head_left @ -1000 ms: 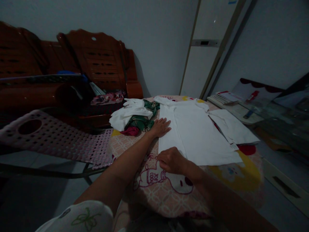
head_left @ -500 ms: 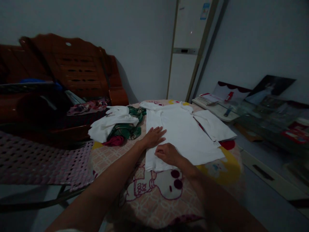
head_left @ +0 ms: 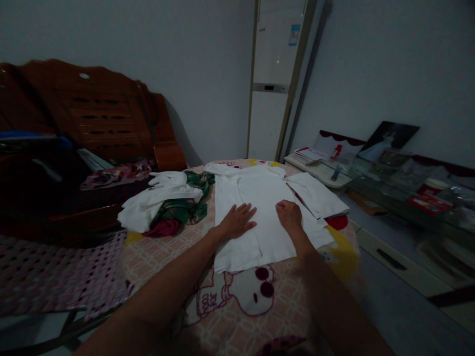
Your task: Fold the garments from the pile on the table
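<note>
A white shirt (head_left: 267, 185) lies spread flat on the patterned tablecloth, its left side folded inward over the body. My left hand (head_left: 238, 221) rests palm down on that folded strip, fingers stretched out. Over the right part of the shirt is my right hand (head_left: 290, 215), curled into a loose fist, with no cloth visible in it. To the right, a folded white garment (head_left: 319, 193) lies against the shirt's edge, and a small white tag (head_left: 322, 222) shows near its lower corner. On the left sits a heap of clothes: a white garment (head_left: 158, 195), a green one (head_left: 180, 211) and a dark red one (head_left: 162, 228).
The round table's cloth (head_left: 241, 326) has cartoon prints. A wooden sofa (head_left: 100, 109) with things on it and a woven pink seat (head_left: 67, 272) stand at left. At right is a glass-topped cabinet (head_left: 386, 183) with papers and a picture; a tall white appliance (head_left: 269, 118) stands behind.
My right hand has moved right, from beside my left hand to the shirt's right part, still curled. My left hand stays flat on the fold. The view has shifted slightly.
</note>
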Motion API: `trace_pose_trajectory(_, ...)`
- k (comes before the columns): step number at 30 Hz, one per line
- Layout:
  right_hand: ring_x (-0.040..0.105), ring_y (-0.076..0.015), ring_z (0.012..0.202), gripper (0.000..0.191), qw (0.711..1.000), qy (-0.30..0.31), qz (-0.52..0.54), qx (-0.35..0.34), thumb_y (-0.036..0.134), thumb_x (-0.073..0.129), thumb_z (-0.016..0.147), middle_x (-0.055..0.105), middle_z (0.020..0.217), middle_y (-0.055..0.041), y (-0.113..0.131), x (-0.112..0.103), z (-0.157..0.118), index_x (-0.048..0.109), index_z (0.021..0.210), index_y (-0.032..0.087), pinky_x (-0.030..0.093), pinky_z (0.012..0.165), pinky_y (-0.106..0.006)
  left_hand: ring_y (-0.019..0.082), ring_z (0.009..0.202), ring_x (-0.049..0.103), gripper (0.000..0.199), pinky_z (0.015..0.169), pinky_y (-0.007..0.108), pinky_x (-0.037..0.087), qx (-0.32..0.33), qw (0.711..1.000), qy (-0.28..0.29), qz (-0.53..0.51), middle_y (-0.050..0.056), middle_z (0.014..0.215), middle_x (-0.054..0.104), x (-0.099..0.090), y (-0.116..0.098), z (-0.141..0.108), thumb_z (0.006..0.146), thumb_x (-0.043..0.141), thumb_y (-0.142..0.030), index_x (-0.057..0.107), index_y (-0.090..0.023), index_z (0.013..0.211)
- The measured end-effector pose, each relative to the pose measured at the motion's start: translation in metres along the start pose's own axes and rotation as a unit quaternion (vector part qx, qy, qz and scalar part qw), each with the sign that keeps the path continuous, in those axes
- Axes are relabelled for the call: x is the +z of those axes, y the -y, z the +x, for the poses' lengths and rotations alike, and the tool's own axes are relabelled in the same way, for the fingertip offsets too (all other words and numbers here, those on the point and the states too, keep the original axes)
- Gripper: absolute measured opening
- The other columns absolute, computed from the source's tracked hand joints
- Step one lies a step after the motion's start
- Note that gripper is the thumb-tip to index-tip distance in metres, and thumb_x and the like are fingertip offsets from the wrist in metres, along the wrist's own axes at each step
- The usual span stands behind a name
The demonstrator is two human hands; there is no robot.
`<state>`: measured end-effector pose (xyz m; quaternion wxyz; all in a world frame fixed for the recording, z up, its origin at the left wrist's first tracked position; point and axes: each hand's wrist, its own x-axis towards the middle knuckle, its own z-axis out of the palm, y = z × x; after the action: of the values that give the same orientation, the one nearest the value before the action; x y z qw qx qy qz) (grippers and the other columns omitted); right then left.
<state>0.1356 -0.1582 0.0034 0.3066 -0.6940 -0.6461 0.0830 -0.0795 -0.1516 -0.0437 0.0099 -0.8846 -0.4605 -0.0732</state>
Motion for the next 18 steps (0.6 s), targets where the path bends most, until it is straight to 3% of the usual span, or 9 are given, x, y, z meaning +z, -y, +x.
trace_pose_trajectory(4, 0.067, -0.0214, 0.094, 0.026, 0.990, -0.035, -0.116, 0.078, 0.020, 0.051, 0.090, 0.073, 0.101, -0.0128, -0.025, -0.024, 0.012, 0.074, 0.100, 0.016, 0.046, 0.078, -0.028, 0.029, 0.145, 0.032, 0.061, 0.116, 0.053, 0.027, 0.005, 1.000, -0.006, 0.011, 0.013, 0.157, 0.035, 0.003, 0.005, 0.001, 0.100, 0.032, -0.055, 0.032, -0.024, 0.153)
trace_pose_trajectory(10, 0.067, -0.0299, 0.102, 0.032, 0.962, -0.106, -0.174, 0.181, 0.023, 0.045, 0.092, 0.070, 0.106, -0.0208, -0.063, -0.067, 0.013, 0.072, 0.104, 0.009, 0.050, 0.083, -0.038, 0.027, 0.145, 0.033, 0.060, 0.116, 0.050, 0.027, 0.005, 1.000, -0.018, 0.022, 0.010, 0.157, 0.035, 0.003, 0.005, 0.000, 0.100, 0.030, -0.054, 0.033, -0.026, 0.153)
trace_pose_trajectory(14, 0.065, -0.0365, 0.107, 0.041, 0.949, -0.072, -0.179, 0.247, 0.041, 0.055, 0.088, 0.068, 0.112, -0.0252, -0.089, -0.077, 0.010, 0.070, 0.105, 0.006, 0.052, 0.085, -0.044, 0.027, 0.145, 0.032, 0.059, 0.116, 0.049, 0.028, 0.007, 0.999, -0.019, 0.026, 0.010, 0.157, 0.036, 0.000, 0.003, -0.002, 0.100, 0.030, -0.053, 0.033, -0.026, 0.153)
trace_pose_trajectory(18, 0.064, -0.0358, 0.110, 0.049, 0.951, -0.011, -0.200, 0.235, 0.051, 0.063, 0.082, 0.068, 0.113, -0.0250, -0.099, -0.073, 0.010, 0.069, 0.106, 0.009, 0.052, 0.087, -0.044, 0.028, 0.145, 0.032, 0.058, 0.116, 0.051, 0.027, 0.009, 1.000, -0.020, 0.011, 0.012, 0.157, 0.035, -0.001, 0.003, -0.002, 0.100, 0.032, -0.052, 0.034, -0.026, 0.152)
